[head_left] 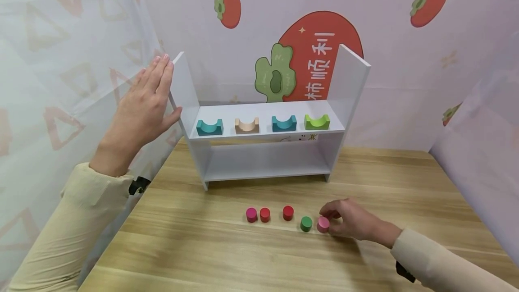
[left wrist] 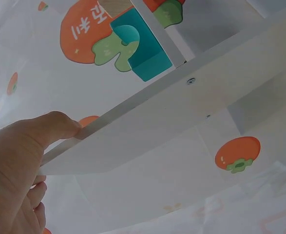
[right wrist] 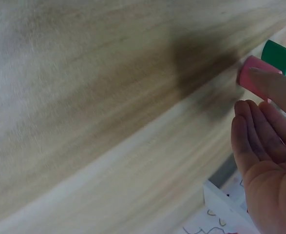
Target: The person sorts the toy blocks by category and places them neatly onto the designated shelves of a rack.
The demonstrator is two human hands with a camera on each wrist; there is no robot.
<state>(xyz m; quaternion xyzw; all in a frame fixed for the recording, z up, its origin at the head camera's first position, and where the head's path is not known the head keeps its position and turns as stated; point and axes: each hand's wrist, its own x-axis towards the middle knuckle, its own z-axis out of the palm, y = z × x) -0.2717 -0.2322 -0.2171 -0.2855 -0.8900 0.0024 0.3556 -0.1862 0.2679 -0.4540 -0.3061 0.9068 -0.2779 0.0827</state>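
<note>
In the head view my left hand (head_left: 139, 102) grips the side panel of a white two-tier shelf (head_left: 267, 161); its fingers lie straight along the outer face. The left wrist view shows the thumb (left wrist: 60, 127) at the panel's edge. My right hand (head_left: 352, 220) pinches a pink wooden cylinder (head_left: 323, 225) on the table, thumb against its side in the right wrist view. Beside it stands a green cylinder (head_left: 306, 224). Farther left are a red cylinder (head_left: 288, 213), another red cylinder (head_left: 265, 215) and a magenta cylinder (head_left: 251, 214).
On the upper board sit a teal notched block (head_left: 209, 127), a beige one (head_left: 247, 126), a blue-teal one (head_left: 284, 124) and a lime-green one (head_left: 317, 122). The wood-grain table (head_left: 243, 256) spreads in front. A fruit-printed cloth (head_left: 397, 71) hangs behind.
</note>
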